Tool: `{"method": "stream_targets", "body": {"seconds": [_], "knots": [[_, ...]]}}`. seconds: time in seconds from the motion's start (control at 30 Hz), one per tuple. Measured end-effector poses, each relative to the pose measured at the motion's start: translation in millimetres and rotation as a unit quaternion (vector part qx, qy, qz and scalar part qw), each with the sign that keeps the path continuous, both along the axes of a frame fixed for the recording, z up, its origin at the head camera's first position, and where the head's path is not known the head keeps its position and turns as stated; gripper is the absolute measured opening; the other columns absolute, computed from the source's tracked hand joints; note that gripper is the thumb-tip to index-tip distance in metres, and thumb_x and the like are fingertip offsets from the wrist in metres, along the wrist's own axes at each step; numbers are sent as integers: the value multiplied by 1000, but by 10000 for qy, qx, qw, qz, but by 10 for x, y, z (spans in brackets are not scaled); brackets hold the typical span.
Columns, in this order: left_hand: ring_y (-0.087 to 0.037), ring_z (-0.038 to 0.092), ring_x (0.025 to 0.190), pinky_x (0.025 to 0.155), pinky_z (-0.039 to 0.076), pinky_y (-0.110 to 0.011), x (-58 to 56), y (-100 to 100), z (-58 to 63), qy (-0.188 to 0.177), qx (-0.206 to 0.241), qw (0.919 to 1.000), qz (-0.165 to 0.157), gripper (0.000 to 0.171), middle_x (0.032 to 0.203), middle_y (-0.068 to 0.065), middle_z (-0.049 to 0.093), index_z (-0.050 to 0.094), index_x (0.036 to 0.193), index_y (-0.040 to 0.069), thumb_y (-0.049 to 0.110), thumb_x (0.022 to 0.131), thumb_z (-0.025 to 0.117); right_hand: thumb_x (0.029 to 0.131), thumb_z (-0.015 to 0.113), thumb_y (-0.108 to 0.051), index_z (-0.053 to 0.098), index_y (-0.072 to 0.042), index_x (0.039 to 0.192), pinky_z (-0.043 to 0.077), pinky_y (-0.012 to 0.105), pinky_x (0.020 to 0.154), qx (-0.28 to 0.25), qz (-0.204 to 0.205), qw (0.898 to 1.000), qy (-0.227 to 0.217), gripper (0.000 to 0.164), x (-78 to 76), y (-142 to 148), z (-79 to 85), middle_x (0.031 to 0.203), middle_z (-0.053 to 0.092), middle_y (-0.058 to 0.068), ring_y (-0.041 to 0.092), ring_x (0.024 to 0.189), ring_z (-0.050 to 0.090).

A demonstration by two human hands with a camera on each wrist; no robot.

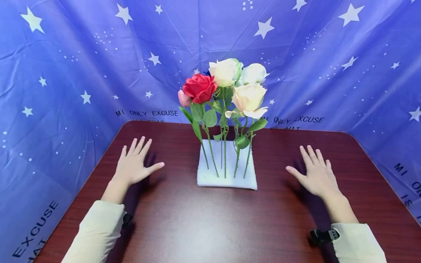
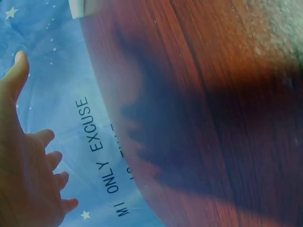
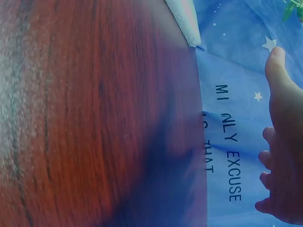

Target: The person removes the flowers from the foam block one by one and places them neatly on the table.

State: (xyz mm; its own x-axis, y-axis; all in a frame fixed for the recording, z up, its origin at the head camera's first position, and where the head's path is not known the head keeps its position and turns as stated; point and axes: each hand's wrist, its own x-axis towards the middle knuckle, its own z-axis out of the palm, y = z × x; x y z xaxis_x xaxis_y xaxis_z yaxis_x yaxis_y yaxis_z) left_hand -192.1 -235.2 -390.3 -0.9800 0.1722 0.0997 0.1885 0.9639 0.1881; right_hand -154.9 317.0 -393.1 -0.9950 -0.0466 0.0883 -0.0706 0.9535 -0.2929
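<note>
Several artificial flowers stand upright in a white foam block (image 1: pixel 227 182) at the middle of the table. Among them are a red rose (image 1: pixel 200 88), a cream rose (image 1: pixel 224 73), a peach rose (image 1: pixel 249 98), a white rose (image 1: pixel 254 74) and a pink bud (image 1: pixel 184 98). Left of the block, my left hand (image 1: pixel 133 166) hovers over the table with fingers spread and nothing in it. My right hand (image 1: pixel 316 175) is held the same way on the right side. Both wrist views show a hand with its thumb apart, above its shadow on the wood.
A dark red wooden table (image 1: pixel 204 226) carries the block. Behind and beside it hangs a blue curtain (image 1: pixel 79 65) with white stars and printed words. Black straps sit at both wrists, the right one (image 1: pixel 323 235) showing more fully.
</note>
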Motion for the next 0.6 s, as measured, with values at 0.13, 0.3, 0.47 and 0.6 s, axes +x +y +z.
{"method": "stream_targets", "body": {"seconds": [0.13,0.3,0.47,0.6], "knots": [[-37,11,151,120,7,-61,-34,59,-17,-32,112,9997,-216,98,162,-16,16,20,155,15,70,81,54,92,47,-62,4,-14,156,7,74,110,-55,62,10000,7,91,-15,-9,-20,161,7,23,44,149,0],[-35,12,151,121,8,-58,-94,147,-29,15,138,9985,-533,97,162,-15,17,21,155,15,67,81,57,92,47,-61,4,-13,156,9,73,110,-78,158,9998,26,91,-46,-47,-39,161,8,24,43,149,2],[-33,16,151,122,11,-55,-145,260,-32,57,136,9963,-846,98,162,-15,18,23,154,12,64,80,61,92,49,-60,8,-11,156,12,72,110,-64,326,9994,59,90,-78,-112,-58,160,11,24,43,149,4],[-33,17,150,122,14,-54,-174,375,-43,55,184,9933,-1142,98,162,-15,18,22,154,9,61,81,63,92,51,-58,12,-9,155,13,70,112,-119,513,9985,114,89,-101,-159,-62,160,13,24,41,150,5]]}}
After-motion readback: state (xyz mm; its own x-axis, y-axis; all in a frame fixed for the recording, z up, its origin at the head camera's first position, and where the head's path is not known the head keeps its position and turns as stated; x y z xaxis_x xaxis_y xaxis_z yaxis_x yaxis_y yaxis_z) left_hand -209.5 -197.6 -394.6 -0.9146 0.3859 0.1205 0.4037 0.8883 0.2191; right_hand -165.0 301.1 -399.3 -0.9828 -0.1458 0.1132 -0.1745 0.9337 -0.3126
